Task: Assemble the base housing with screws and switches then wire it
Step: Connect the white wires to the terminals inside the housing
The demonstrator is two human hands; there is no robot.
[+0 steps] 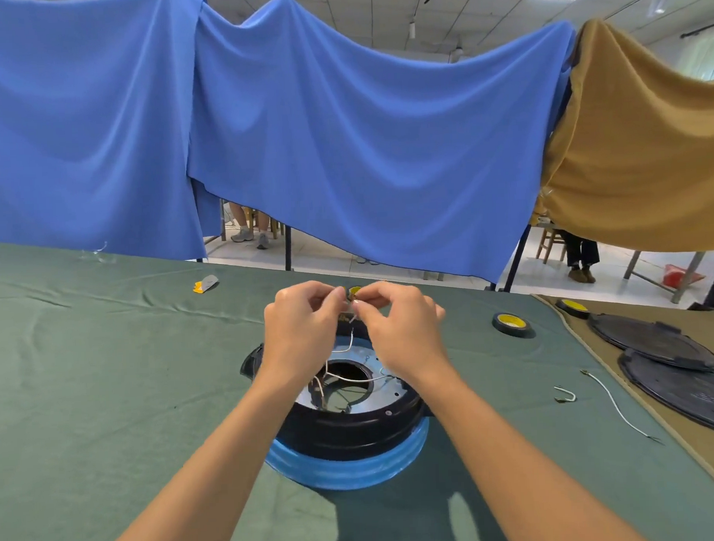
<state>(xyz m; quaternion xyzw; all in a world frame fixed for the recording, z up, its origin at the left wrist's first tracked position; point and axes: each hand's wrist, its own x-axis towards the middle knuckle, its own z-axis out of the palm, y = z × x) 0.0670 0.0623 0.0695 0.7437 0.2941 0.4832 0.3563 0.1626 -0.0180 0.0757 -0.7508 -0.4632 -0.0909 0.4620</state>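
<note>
1. Head view: I see a blue cloth [343,149] hanging across the back, with a tan cloth [647,159] joining it on the right.
2. The bench [108,380] under a green cover fills the lower half. A tan mat [676,421] lies along its right edge.
3. The base housing [353,428] stands at the middle of the bench, near me. It is a black ring on a blue rim [354,468], with a silver plate [386,390] round its open centre.
4. Two black round covers [649,343] lie on the tan mat, overlapping.
5. My left hand [304,324] and right hand [402,329] meet above the far rim of the housing. The fingers of both are curled, and the fingertips pinch the upper end of the white wires [351,339]. What else they grasp there is too small for me to tell.
6. The white wires run from the fingertips down into the housing's centre hole.
7. A tape roll [511,323] with a yellow core lies on the green cover to the right, well apart from the housing. A second roll [573,306] sits just beyond it on the tan mat, and a third [355,289] shows just behind my fingertips.
8. A loose wire [615,403] lies near the mat's edge, with a short hooked piece [566,394] beside it.
9. A yellow and grey scrap [206,283] lies far left of my hands.
</note>
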